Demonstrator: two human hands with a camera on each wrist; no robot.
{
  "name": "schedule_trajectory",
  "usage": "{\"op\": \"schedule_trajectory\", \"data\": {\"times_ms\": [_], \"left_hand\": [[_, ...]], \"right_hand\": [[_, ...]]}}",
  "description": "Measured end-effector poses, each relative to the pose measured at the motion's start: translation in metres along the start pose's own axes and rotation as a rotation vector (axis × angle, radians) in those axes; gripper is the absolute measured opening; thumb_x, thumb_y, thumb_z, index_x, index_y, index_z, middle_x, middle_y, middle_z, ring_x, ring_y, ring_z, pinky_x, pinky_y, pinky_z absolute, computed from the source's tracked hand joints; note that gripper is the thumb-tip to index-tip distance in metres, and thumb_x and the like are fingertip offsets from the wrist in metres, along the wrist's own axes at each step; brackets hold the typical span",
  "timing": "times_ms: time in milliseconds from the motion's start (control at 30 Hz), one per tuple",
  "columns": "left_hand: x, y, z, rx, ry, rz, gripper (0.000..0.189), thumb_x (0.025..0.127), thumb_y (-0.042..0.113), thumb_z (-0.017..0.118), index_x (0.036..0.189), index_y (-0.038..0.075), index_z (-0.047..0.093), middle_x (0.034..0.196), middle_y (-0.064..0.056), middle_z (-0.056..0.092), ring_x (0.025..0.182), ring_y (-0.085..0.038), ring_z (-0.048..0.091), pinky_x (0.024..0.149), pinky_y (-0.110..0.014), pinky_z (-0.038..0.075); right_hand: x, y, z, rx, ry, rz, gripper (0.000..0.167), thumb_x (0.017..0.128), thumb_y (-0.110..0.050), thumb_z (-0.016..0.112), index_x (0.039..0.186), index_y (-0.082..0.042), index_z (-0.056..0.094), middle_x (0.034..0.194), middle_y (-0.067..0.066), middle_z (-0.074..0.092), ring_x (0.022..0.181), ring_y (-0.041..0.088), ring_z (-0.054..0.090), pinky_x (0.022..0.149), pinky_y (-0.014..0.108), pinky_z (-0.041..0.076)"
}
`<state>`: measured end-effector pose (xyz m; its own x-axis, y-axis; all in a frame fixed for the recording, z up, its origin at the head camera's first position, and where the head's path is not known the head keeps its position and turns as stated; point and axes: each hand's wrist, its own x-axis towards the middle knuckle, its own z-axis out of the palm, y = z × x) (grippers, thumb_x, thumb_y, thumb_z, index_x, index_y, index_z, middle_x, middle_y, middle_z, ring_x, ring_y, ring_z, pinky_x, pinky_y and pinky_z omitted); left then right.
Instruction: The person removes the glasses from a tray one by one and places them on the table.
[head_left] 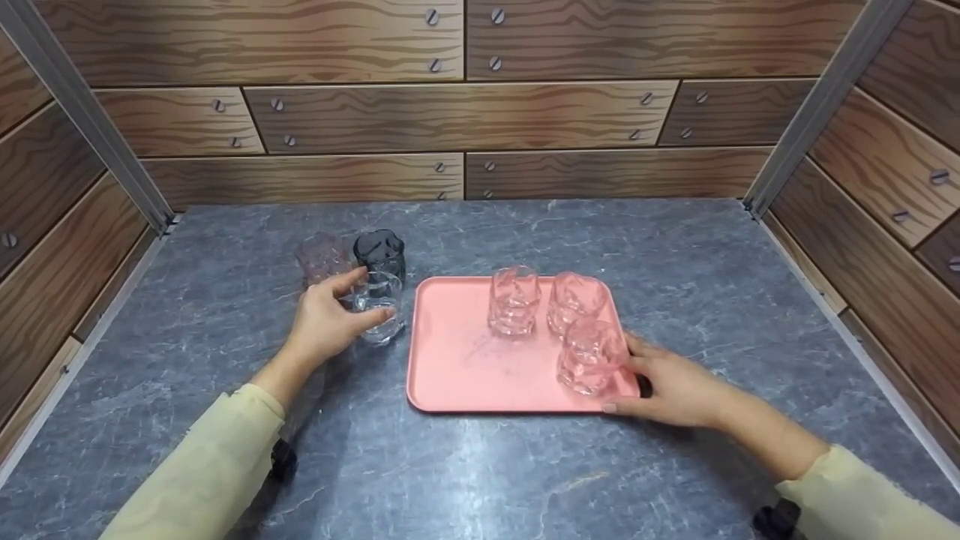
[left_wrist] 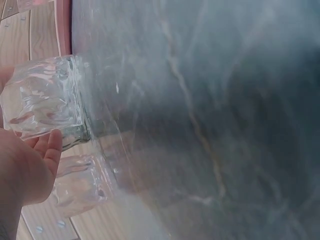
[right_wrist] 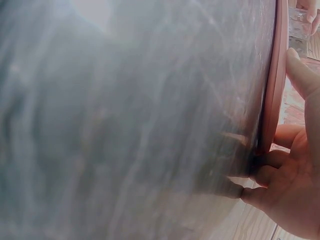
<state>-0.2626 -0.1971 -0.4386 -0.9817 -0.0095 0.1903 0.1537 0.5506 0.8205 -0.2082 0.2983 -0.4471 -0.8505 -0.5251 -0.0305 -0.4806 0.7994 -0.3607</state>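
My left hand [head_left: 326, 315] has thumb and fingers around the sides of a clear wavy drinking glass [head_left: 380, 322], left of a pink tray [head_left: 450, 375]. In the left wrist view the same glass [left_wrist: 45, 100] stands upright at the fingertips. Just behind it are a dark grey glass [head_left: 381, 247] and a faint purplish glass [head_left: 322, 255]. My right hand [head_left: 679, 386] holds the tray by its near right corner, thumb on the front edge and fingers along the right side. Near that hand a glass [head_left: 590, 360] stands on the tray.
Two more clear glasses, one [head_left: 514, 304] at the tray's back middle and another [head_left: 576, 300] to its right, stand on the tray. Wood-patterned walls [head_left: 465, 120] enclose the grey marbled tabletop [head_left: 465, 480] at the back and both sides.
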Motion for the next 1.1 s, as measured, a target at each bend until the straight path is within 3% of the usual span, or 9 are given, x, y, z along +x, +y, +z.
{"op": "schedule_trajectory", "data": {"times_ms": [400, 567, 700, 867, 1100], "left_hand": [[-0.001, -0.003, 0.000, -0.002, -0.038, 0.014, 0.085, 0.083, 0.028, 0.093, 0.154, 0.001, 0.054, 0.148, -0.020, 0.061, 0.130, -0.038, 0.059, 0.109, -0.051, 0.051], [-0.002, 0.003, -0.006, 0.071, -0.048, 0.033, 0.091, 0.082, 0.033, 0.094, 0.155, 0.001, 0.052, 0.156, -0.023, 0.051, 0.144, -0.041, 0.047, 0.121, -0.052, 0.039], [-0.003, 0.018, -0.012, 0.107, -0.012, 0.083, 0.090, 0.081, 0.034, 0.095, 0.154, 0.000, 0.053, 0.158, -0.022, 0.048, 0.142, -0.042, 0.050, 0.119, -0.052, 0.042], [-0.001, 0.049, -0.009, 0.122, -0.010, 0.182, 0.086, 0.082, 0.036, 0.094, 0.152, 0.003, 0.057, 0.154, -0.015, 0.054, 0.139, -0.036, 0.053, 0.115, -0.050, 0.047], [0.010, 0.092, 0.026, 0.066, -0.135, 0.234, 0.088, 0.080, 0.041, 0.095, 0.152, 0.006, 0.058, 0.154, -0.012, 0.055, 0.136, -0.035, 0.056, 0.114, -0.048, 0.048]], "right_hand": [[0.001, 0.000, -0.001, 0.004, 0.011, -0.019, 0.085, 0.092, -0.067, 0.073, 0.141, 0.003, 0.065, 0.161, 0.034, 0.037, 0.146, 0.055, 0.039, 0.118, 0.067, 0.035], [0.000, -0.001, -0.001, 0.000, 0.008, -0.015, 0.087, 0.091, -0.068, 0.072, 0.143, 0.002, 0.064, 0.161, 0.034, 0.037, 0.146, 0.055, 0.038, 0.117, 0.068, 0.035], [-0.001, 0.000, 0.000, -0.002, 0.009, -0.009, 0.089, 0.091, -0.069, 0.072, 0.144, 0.002, 0.063, 0.161, 0.034, 0.037, 0.146, 0.055, 0.039, 0.118, 0.068, 0.035], [-0.002, 0.000, 0.000, -0.001, 0.010, -0.002, 0.088, 0.091, -0.068, 0.072, 0.143, 0.003, 0.063, 0.161, 0.034, 0.038, 0.146, 0.055, 0.039, 0.118, 0.067, 0.035], [-0.001, -0.002, 0.000, 0.001, 0.001, 0.018, 0.092, 0.090, -0.069, 0.072, 0.144, 0.004, 0.062, 0.162, 0.033, 0.038, 0.147, 0.055, 0.038, 0.118, 0.068, 0.035]]}}
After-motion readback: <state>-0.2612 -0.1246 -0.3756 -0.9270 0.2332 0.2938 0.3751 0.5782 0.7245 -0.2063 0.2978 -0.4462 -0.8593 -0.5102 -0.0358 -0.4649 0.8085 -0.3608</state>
